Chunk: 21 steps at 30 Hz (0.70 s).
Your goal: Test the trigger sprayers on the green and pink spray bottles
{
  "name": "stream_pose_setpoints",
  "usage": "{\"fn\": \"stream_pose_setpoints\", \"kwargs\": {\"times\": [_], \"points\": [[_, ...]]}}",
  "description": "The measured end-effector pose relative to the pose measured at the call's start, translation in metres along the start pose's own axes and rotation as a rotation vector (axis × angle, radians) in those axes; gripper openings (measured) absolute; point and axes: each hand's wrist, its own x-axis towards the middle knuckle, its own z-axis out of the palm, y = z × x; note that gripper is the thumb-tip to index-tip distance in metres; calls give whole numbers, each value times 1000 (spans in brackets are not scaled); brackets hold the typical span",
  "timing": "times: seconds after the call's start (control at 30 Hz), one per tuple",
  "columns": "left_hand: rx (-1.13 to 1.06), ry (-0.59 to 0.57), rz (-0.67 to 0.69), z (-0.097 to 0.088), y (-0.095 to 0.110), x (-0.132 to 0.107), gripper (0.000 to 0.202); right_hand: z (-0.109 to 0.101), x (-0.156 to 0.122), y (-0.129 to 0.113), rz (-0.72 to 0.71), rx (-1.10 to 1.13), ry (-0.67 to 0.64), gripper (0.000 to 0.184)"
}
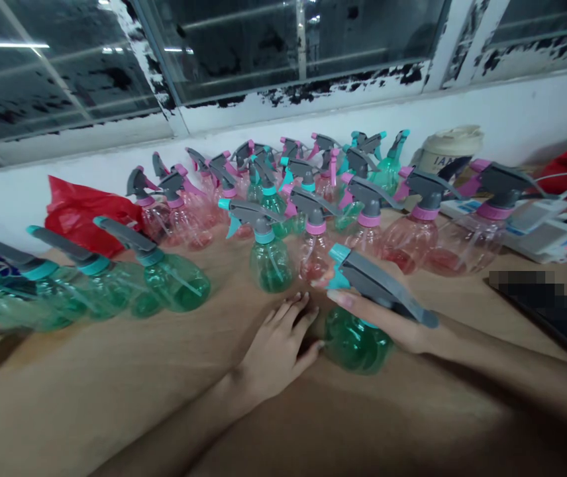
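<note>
Green spray bottle [356, 341], teal collar, grey head with teal nozzle, is at the near side of the table [114, 391]. Whether its base rests on the wood or hangs just clear: cannot tell.

Right hand [395, 324]: fingers closed about its neck, beneath the grey head; some fingers hidden behind it. Left hand [273, 358]: just left of the bottle, palm down on the wood, fingers loosely spread, holding nothing; thumb tip close to the green wall, contact unclear.

Just beyond the bottle, a second green sprayer [271, 265] stands upright, a pink sprayer [314, 255] beside it. Behind these, a crowded cluster of pink and green sprayers blocks the way to the wall [313, 119]. Well left of the bottle, a row of green sprayers [177, 281]; behind that row, a red plastic bag [85, 215]. Right of the bottle, a dark flat object [562, 324], partly pixelated; beyond its right side, white boxy devices [536, 228] with cables and a pale lettered tub [450, 144].
</note>
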Motion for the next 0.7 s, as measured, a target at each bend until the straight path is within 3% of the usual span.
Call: {"fn": "stream_pose_setpoints", "kwargs": {"times": [0.2, 0.37, 0.47, 0.7], "points": [[-100, 32, -56, 1, -1, -1, 46, 1, 1, 5, -67, 33, -1, 29], [-352, 80, 7, -6, 5, -2, 75, 2, -2, 7, -36, 56, 35, 33], [-508, 124, 46, -13, 17, -5, 81, 6, -3, 2, -10, 33, 23, 34], [-531, 113, -125, -19, 30, -48, 91, 41, -1, -22, -119, 84, -53, 33]]}}
